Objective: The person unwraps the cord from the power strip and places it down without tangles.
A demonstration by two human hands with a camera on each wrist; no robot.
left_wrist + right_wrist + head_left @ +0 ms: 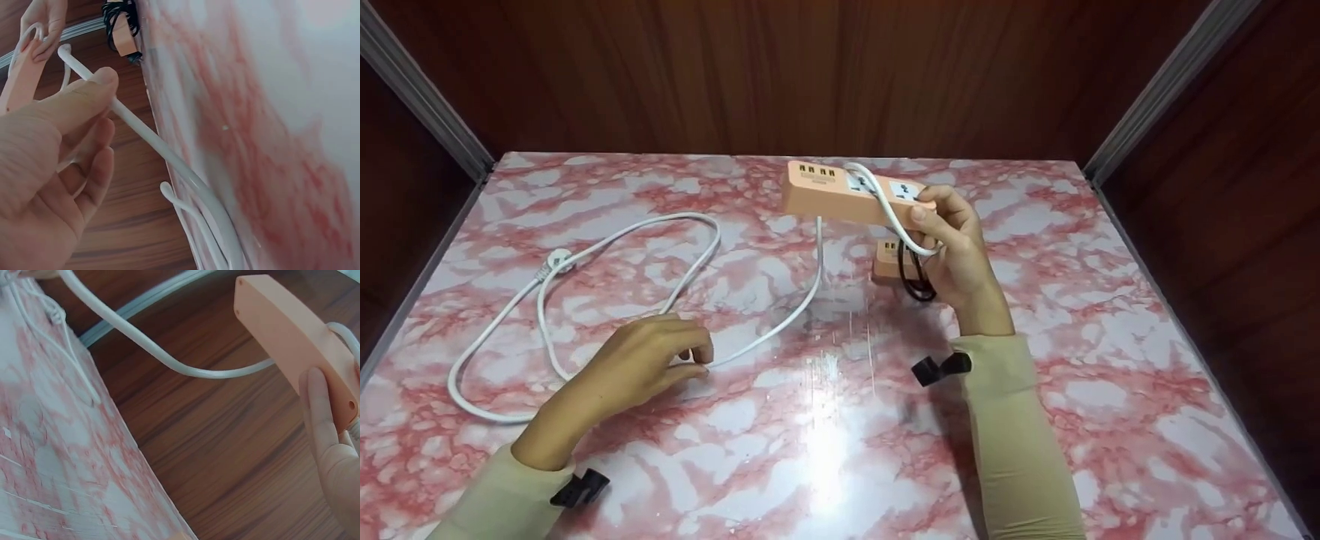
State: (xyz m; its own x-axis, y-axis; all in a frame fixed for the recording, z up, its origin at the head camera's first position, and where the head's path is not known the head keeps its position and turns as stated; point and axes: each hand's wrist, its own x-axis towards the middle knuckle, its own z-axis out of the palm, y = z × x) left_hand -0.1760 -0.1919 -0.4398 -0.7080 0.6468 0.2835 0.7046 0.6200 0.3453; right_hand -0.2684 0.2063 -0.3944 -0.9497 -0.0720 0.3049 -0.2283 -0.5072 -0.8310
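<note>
My right hand [960, 240] holds an orange power strip [832, 199] by its right end, raised over the table. USB ports and sockets show on its upper face. A white cable [802, 304] leaves that end, crosses over the strip and hangs down behind it toward my left hand [652, 356]. In the left wrist view, the thumb and fingers of the left hand pinch the cable [143, 132]. The rest of the cable lies in loose loops on the left side of the table, with its white plug [556, 261] among them.
A second orange power strip [889, 262], wrapped with black cable [913, 281], sits behind the right hand and is partly hidden. The red and white marbled table [1080, 435] is bounded by dark wood panels [810, 75] at the back and sides.
</note>
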